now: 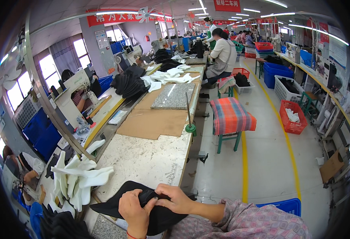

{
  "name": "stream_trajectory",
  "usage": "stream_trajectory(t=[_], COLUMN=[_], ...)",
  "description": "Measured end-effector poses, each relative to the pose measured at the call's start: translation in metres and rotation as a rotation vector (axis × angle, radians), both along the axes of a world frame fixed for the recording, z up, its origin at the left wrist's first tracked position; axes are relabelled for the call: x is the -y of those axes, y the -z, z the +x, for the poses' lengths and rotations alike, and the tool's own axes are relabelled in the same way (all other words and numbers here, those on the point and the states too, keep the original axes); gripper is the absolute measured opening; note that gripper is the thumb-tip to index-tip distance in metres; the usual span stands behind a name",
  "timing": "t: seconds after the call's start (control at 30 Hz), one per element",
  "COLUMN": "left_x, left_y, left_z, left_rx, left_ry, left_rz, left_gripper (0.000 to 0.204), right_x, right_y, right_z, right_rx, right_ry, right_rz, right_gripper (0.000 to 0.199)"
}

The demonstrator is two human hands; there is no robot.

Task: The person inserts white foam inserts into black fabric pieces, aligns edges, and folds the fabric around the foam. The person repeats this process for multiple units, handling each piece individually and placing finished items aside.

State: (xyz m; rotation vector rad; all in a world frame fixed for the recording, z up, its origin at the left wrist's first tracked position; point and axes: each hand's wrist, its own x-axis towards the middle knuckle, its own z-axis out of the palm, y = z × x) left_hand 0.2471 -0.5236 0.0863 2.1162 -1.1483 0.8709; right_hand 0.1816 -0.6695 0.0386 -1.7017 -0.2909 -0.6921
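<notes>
I've got both grips, left hand (134, 211) & right hand (175, 198), pinching black fabric piece (159, 217) at table (143, 161) edge.

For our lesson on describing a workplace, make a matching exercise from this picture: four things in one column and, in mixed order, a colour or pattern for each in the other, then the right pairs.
Column 1
1. Fabric piece gripped by both hands, left hand and right hand
2. Stack of shaped pieces left of the hands
3. Stool cushion beside the workbench
4. Basket on the floor, right of the stool

Column 2
A. red
B. black
C. plaid orange and blue
D. white

Pairs: 1-B, 2-D, 3-C, 4-A
</notes>
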Motion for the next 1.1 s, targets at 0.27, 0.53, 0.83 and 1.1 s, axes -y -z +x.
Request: stream_trajectory(t=[0.27,0.53,0.83,1.1], left_x=[0.026,-0.004,-0.018,0.006], left_y=[-0.004,-0.005,-0.007,-0.016], left_z=[0.001,-0.002,-0.003,-0.008], left_rx=[0.097,0.083,0.076,0.08], left_ry=[0.017,-0.026,0.035,0.073], left_rz=[0.126,0.183,0.225,0.126], left_gripper=[0.043,0.047,0.044,0.035], right_x=[0.022,0.028,-0.016,0.006], right_y=[0.022,-0.016,-0.043,-0.046], right_z=[0.002,0.002,0.045,0.049], right_rx=[-0.04,-0.15,0.267,0.357], right_ry=[-0.041,-0.025,0.467,0.412], right_rz=[0.091,0.052,-0.215,-0.279], right_gripper=[0.021,0.019,0.032,0.029])
